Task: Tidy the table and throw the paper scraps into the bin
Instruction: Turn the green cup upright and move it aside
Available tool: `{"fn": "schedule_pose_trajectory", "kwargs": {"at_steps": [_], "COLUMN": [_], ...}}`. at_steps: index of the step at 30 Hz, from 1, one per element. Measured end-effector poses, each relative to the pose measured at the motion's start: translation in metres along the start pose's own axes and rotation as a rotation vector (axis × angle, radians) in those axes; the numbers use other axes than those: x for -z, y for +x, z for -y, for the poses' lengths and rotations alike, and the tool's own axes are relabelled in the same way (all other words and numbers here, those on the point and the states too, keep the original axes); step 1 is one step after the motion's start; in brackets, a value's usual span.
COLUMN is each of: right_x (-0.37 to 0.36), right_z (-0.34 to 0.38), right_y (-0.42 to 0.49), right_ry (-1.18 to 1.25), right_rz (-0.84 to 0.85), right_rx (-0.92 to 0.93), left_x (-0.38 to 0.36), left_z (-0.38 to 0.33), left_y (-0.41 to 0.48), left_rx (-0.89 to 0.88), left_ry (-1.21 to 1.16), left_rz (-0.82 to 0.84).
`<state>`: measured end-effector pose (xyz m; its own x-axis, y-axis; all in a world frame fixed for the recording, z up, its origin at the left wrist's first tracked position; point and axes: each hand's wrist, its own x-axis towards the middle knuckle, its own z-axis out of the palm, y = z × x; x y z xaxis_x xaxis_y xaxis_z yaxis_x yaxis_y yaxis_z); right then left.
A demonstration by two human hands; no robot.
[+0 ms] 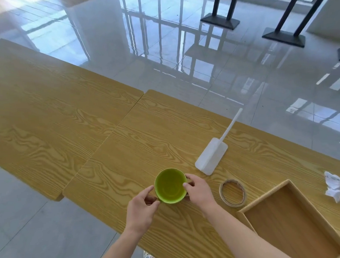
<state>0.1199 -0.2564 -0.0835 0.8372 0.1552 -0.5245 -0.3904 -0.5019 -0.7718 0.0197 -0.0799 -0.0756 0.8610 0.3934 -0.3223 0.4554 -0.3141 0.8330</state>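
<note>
A green bowl [170,185] stands on the wooden table [111,142] near its front edge. My left hand [141,209] touches the bowl's left side and my right hand [199,191] grips its right rim, so both hands hold it. A crumpled white paper scrap [334,185] lies at the far right of the table. No bin is in view.
A roll of tape [232,192] lies right of the bowl. A white flat tool with a long handle [211,159] rests behind it. An open wooden tray [292,221] sits at the lower right. A second table [49,106] adjoins on the left. Black table bases [220,21] stand on the glossy floor.
</note>
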Motion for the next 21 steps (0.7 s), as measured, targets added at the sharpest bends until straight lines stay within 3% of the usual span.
{"fn": "schedule_pose_trajectory", "kwargs": {"at_steps": [21], "right_x": [-0.141], "right_z": [0.134], "right_y": [0.072], "right_ry": [-0.105], "right_rz": [0.167], "right_rx": [0.105], "left_x": [0.130], "left_z": [0.038], "left_y": [0.076], "left_rx": [0.066], "left_ry": [-0.055], "left_rz": [-0.282]}}
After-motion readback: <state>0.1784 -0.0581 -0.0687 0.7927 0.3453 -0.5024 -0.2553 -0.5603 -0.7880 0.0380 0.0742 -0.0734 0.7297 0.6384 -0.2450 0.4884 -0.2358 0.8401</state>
